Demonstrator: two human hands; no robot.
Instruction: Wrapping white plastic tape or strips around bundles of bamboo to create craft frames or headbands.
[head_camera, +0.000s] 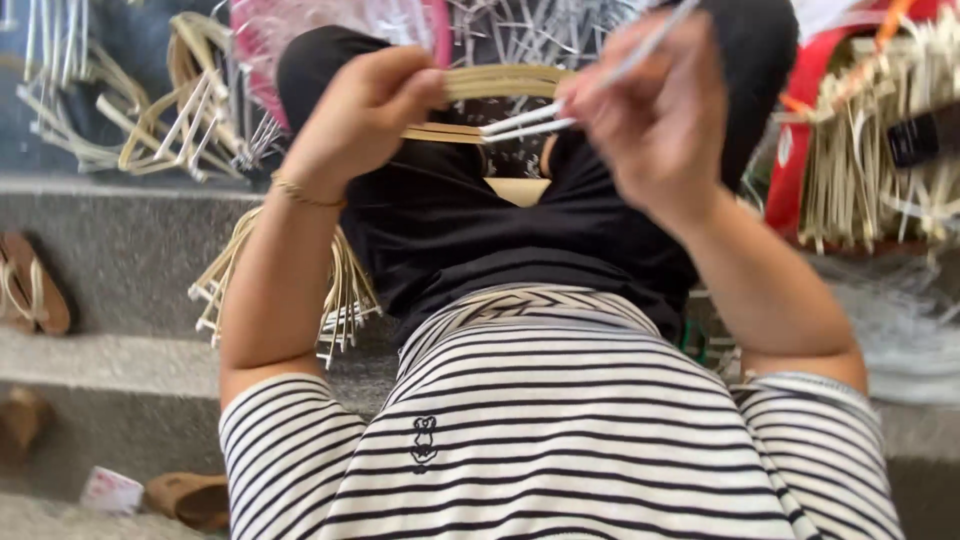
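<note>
— Two hands busy at twelve o'clock?
— Yes: left hand (355, 115) pinches the curved bamboo strip (505, 80); right hand (650, 110) holds white strips (530, 122). Weaving barely begun; loose strips (870, 150) remain at two o'clock.

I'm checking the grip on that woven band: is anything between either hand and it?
Nothing visible. The left hand pinches one end of the curved woven band; the right hand holds pale strips whose tips meet the band directly. The lap's black cloth lies behind it.
</note>
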